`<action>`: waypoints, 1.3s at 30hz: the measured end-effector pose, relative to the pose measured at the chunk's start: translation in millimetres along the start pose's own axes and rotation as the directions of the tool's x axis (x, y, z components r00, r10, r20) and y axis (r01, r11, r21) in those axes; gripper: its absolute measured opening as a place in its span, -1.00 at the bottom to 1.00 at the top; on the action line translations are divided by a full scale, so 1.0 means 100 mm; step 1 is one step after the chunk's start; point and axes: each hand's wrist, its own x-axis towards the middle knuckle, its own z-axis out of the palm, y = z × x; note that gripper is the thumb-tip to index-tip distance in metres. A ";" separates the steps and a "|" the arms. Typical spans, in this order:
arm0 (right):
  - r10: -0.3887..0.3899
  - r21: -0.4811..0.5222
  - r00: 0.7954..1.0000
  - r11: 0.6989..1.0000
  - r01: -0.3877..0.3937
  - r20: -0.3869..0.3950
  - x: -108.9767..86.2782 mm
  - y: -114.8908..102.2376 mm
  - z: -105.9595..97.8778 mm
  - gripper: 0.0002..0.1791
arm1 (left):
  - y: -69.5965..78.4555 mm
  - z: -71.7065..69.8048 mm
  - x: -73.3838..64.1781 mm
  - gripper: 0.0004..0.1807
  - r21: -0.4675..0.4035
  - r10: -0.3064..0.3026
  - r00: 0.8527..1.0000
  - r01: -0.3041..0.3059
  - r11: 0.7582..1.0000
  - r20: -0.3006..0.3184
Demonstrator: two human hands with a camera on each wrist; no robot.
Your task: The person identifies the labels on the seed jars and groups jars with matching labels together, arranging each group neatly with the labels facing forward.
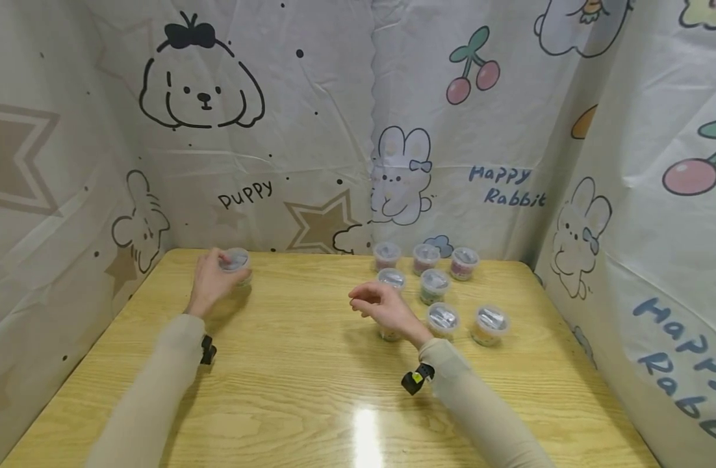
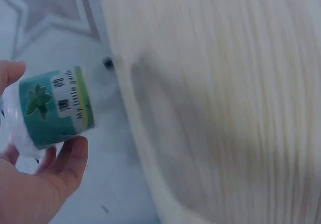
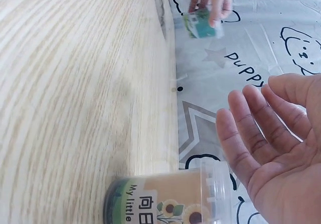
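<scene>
At the far left of the table, my left hand (image 1: pixel 213 279) grips a small lidded plastic cup (image 1: pixel 238 261) between thumb and fingers. Its teal label with a green leaf and "My little garden" shows on the cup (image 2: pixel 52 106) in the left wrist view. My right hand (image 1: pixel 387 309) holds nothing, its fingers loosely bent above the left edge of a group of similar cups. Just beneath it, partly hidden, stands a cup (image 1: pixel 390 334); the right wrist view shows a sunflower-labelled cup (image 3: pixel 165 199) beside the palm.
Several more clear-lidded cups stand at the right, among them a back-row cup (image 1: pixel 386 256), a green one (image 1: pixel 434 286) and a right-hand one (image 1: pixel 489 325). The wooden table (image 1: pixel 288 364) is bounded by a printed cloth (image 1: pixel 311 130) behind and at both sides.
</scene>
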 end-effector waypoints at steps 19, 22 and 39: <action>0.005 0.017 0.999 1.000 -0.004 -0.050 0.07 -0.07 0.15 -0.64 | 1.14 0.37 -0.35 -0.27 -0.299 0.047 0.943 0.057 0.953 0.330; -0.006 0.046 0.998 0.999 0.009 -0.066 0.08 -0.13 0.17 -0.53 | 1.26 0.45 -0.41 -0.27 -0.294 0.038 0.923 0.082 0.952 0.382; -0.002 0.093 0.993 0.996 0.012 -0.115 0.07 -0.09 0.23 -0.18 | 1.54 0.77 -0.62 -0.38 -0.339 0.101 0.894 0.060 0.939 0.436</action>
